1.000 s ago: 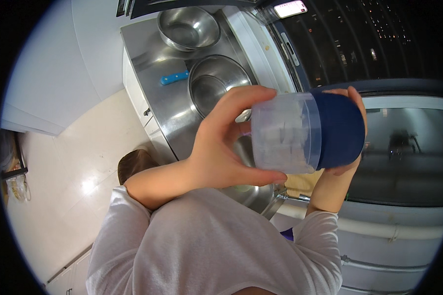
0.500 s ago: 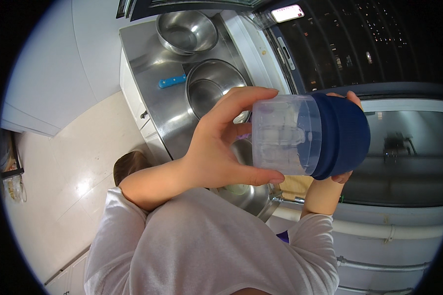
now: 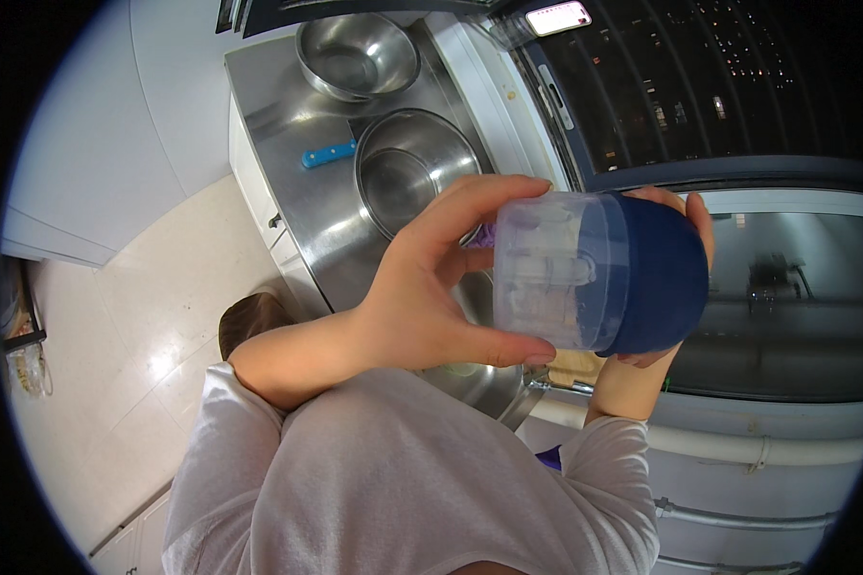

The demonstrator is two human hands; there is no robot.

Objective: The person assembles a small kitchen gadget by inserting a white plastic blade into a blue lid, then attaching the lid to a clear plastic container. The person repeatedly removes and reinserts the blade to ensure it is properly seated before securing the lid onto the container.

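Observation:
Both my hands hold up a small food chopper, its clear plastic bowl (image 3: 539, 278) on the left and its dark blue top (image 3: 664, 278) on the right. It lies on its side in the air, with a pale post inside the bowl. The fingers and thumb of my left hand (image 3: 422, 287) clasp the bowl from either side. My right hand (image 3: 698, 230) wraps round the blue top from behind; its fingers show at the upper and lower edges, and its palm is hidden.
Two steel bowls (image 3: 358, 59) (image 3: 393, 182) stand on the steel counter (image 3: 307, 225), beside a blue-handled knife (image 3: 329, 154). A sink (image 3: 479, 385) lies under my arms. A lit phone (image 3: 558, 17) rests by the window at the top. White pipes (image 3: 700, 446) run along the right wall.
The blue top has turned a little relative to the bowl, and my right fingers have shifted round its edge. My left hand keeps its grip on the bowl.

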